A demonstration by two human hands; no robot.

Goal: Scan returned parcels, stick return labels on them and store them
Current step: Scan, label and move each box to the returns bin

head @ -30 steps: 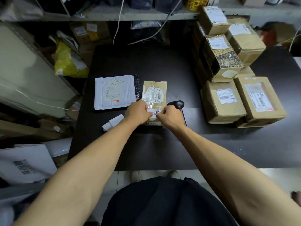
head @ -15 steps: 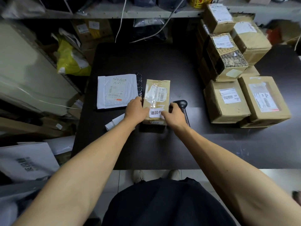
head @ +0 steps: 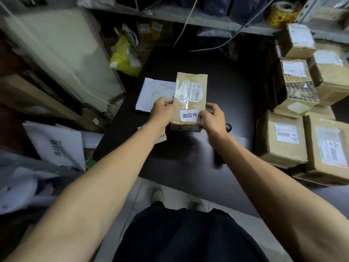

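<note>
**Labelled parcel held up off the table**

Left hand (head: 162, 110) and right hand (head: 213, 118) clamp the brown parcel (head: 190, 99) by its long sides, fingers curled round the edges, above the dark table (head: 217, 72). The white return label (head: 189, 115) sits on its near end, face up, readable. A two-sided grip suits carrying; storing looks next. Boxes (head: 283, 140) stacked right.
</note>
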